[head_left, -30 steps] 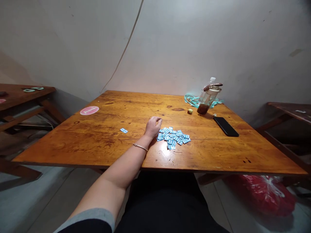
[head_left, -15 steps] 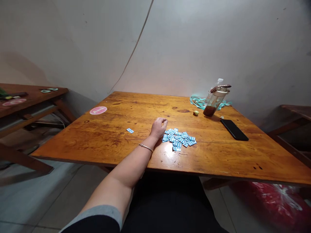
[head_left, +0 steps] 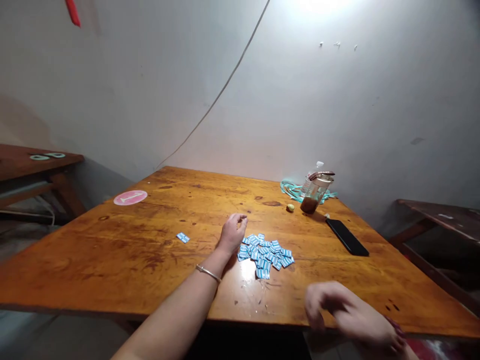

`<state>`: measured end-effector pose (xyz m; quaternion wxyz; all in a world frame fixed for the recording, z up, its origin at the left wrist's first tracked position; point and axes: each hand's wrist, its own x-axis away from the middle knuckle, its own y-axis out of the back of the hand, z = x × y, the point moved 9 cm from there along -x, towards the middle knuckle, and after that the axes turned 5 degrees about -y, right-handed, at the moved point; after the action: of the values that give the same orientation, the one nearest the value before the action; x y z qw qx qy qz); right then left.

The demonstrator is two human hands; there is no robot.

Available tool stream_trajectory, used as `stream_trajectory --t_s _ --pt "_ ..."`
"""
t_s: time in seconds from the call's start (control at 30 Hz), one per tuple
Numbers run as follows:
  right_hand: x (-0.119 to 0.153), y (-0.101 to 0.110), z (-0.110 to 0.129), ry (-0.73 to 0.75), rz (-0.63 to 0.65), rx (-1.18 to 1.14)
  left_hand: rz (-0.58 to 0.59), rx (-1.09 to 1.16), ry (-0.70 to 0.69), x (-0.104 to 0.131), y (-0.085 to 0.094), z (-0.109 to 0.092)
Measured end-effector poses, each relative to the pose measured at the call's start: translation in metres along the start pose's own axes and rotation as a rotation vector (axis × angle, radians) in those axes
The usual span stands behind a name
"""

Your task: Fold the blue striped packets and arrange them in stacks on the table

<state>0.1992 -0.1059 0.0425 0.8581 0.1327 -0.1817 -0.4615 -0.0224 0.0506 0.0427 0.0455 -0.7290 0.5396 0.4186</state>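
Note:
My left hand (head_left: 233,232) rests on the table, with a bangle on its wrist. Its fingers bend loosely, a small gap shows before the thumb, and nothing is visible in it. Right beside it lies a loose pile of small blue-and-white striped cards (head_left: 265,254). To the left of that hand, a similar blue-and-white piece (head_left: 183,237) lies apart on the wood. At the near right edge hangs my right hand (head_left: 347,311), smeared by motion, its fingers curved downward; whether it holds anything cannot be made out.
The wooden table (head_left: 180,277) carries a black phone (head_left: 347,237) on the right. Behind it stand a bottle with brown liquid (head_left: 314,196), teal straps (head_left: 290,191) and a small yellowish lump (head_left: 290,207). A pink round sticker (head_left: 130,197) is at left. Scissors (head_left: 48,156) lie on another table.
My right hand has come into view at the lower right. The camera has tilted up, so the table sits lower in the picture. My left hand stays beside the pile.

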Motion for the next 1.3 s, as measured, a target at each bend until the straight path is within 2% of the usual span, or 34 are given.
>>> stream_trajectory --t_s 0.07,0.13,0.2,0.23,0.33,0.43,0.5,0.63,0.77,0.93,1.03,1.1,1.2,1.3 --pt "-0.052 0.012 0.001 0.018 -0.06 -0.099 0.009 -0.004 0.016 -0.001 -0.001 0.002" --pt "-0.099 0.025 -0.003 0.01 -0.183 -0.183 0.027 -0.014 0.031 -0.001 -0.002 0.005" --pt "-0.139 0.031 -0.003 0.024 -0.289 -0.112 0.051 -0.029 0.047 -0.002 -0.001 0.008" --pt "-0.156 0.034 0.003 0.074 -0.348 -0.019 0.064 -0.038 0.055 -0.002 0.0 0.01" --pt "-0.187 0.044 0.009 0.164 -0.516 0.023 0.1 -0.065 0.084 -0.002 0.001 0.017" --pt "-0.187 0.057 0.004 0.219 -0.724 0.051 0.13 -0.073 0.099 -0.002 0.0 0.022" --pt "-0.179 0.062 -0.003 0.236 -0.812 0.071 0.144 -0.064 0.098 -0.001 -0.003 0.022" --pt "-0.166 0.071 -0.017 0.236 -0.923 0.083 0.166 -0.034 0.081 0.001 -0.009 0.018" --pt "-0.166 0.084 -0.031 0.192 -1.007 0.035 0.162 -0.014 0.06 0.002 -0.01 0.012" --pt "-0.163 0.113 -0.067 0.037 -1.129 -0.1 0.17 -0.013 0.038 0.003 -0.012 0.006" --pt "-0.167 0.122 -0.081 -0.056 -1.109 -0.115 0.184 -0.021 0.032 0.004 -0.015 0.004" --pt "-0.176 0.12 -0.077 -0.085 -1.032 -0.052 0.183 -0.03 0.032 0.004 -0.015 0.004" --pt "-0.195 0.105 -0.057 -0.088 -0.838 0.134 0.171 -0.041 0.041 0.003 -0.014 0.007" --pt "-0.21 0.077 -0.027 -0.05 -0.595 0.386 0.167 -0.038 0.048 0.002 -0.015 0.008"
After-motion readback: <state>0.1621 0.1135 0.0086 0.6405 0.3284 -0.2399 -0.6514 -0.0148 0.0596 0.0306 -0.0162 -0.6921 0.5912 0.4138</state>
